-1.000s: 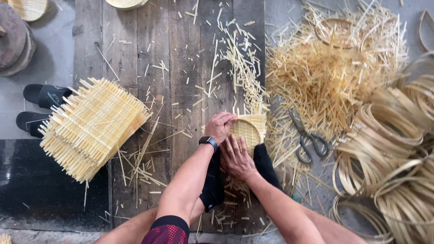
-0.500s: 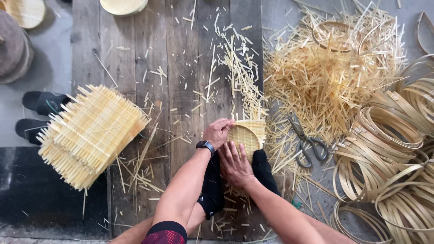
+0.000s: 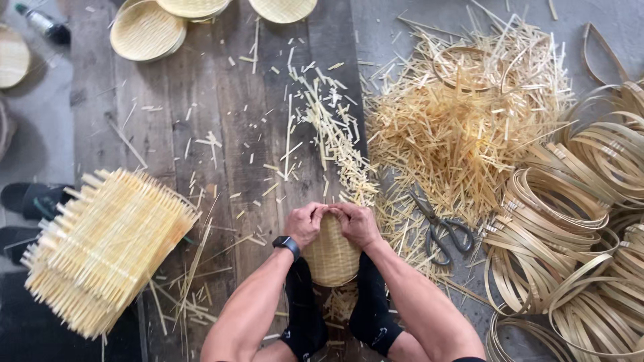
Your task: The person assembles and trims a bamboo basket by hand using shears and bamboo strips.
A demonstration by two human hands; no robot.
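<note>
Feet in black socks (image 3: 335, 315) brace a small woven bamboo basket (image 3: 331, 258) on the plank floor (image 3: 221, 121); left hand (image 3: 305, 224) and right hand (image 3: 357, 224), close together, clamp its top rim. Scissors (image 3: 443, 231) lie just right, bamboo offcuts (image 3: 463, 127) heaped beyond.
</note>
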